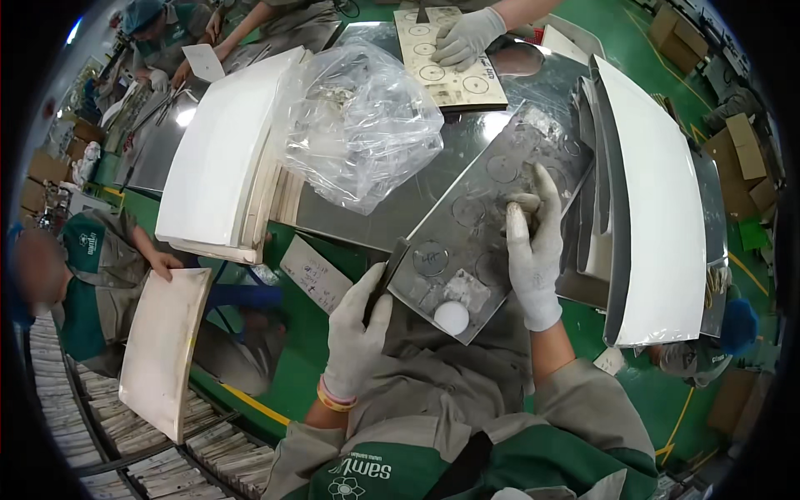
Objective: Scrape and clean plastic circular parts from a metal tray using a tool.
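My left hand [358, 333], in a pale work glove, is closed around a dark, narrow flat strip [398, 260]. The strip stands beside the left edge of a long grey plate [450, 242] marked with circles. Over the plate's right side is my right hand [535, 258], also gloved, thumb and index finger apart and another finger bent; I see nothing in it. On the plate's near end are a small white disc [452, 317] and a whitish, crumpled-looking patch [467, 290]. Another whitish patch [542, 123] shows at its far end.
A clear plastic bag [362, 125] lies beyond the plate, by stacked white curved panels [229, 150]. More white panels [654, 208] stand at right. Across the metal table, another person's gloved hand [469, 39] rests on a circle-marked board [433, 71]. At left, a person holds a panel [162, 354].
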`<state>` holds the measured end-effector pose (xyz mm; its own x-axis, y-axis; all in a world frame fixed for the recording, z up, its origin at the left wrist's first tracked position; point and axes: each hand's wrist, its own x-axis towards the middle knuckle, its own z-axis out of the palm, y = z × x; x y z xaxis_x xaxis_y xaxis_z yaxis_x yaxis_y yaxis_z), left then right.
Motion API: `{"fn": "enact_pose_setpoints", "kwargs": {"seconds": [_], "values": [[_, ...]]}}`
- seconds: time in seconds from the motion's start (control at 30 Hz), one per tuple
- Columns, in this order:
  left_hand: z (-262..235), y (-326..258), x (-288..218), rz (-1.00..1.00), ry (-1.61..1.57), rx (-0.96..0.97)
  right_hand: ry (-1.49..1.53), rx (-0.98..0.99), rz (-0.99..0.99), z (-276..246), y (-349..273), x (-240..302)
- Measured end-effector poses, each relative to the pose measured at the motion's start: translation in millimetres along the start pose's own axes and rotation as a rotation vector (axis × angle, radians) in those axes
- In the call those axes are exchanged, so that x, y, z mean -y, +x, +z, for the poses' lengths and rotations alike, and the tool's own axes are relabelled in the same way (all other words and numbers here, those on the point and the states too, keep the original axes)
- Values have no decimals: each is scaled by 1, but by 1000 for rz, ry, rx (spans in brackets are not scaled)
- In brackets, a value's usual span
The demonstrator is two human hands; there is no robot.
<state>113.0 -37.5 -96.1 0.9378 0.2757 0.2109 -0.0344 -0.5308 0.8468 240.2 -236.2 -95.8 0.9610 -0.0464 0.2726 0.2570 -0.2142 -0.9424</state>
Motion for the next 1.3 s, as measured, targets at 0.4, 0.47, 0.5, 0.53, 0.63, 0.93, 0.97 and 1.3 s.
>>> {"fn": "enact_pose_setpoints", "kwargs": {"seconds": [0.4,0.47,0.5,0.53,0.63,0.93,0.97,1.3], "values": [[-20,8,-27,169,848,388,-662,184,-182,6,14,-35],[-17,12,-26,214,877,400,-585,119,-268,7,11,-42],[-16,14,-29,218,916,422,-603,154,-226,6,10,-38],[-15,15,-32,253,962,440,-604,149,-246,7,10,-40],[-14,24,-44,276,1074,547,-594,134,-266,9,11,-38],[18,48,-29,334,989,408,-628,143,-270,11,7,-40],[10,43,-33,264,947,405,-649,170,-235,13,7,-40],[-15,29,-52,231,1117,568,-562,183,-238,7,10,-36]]}}
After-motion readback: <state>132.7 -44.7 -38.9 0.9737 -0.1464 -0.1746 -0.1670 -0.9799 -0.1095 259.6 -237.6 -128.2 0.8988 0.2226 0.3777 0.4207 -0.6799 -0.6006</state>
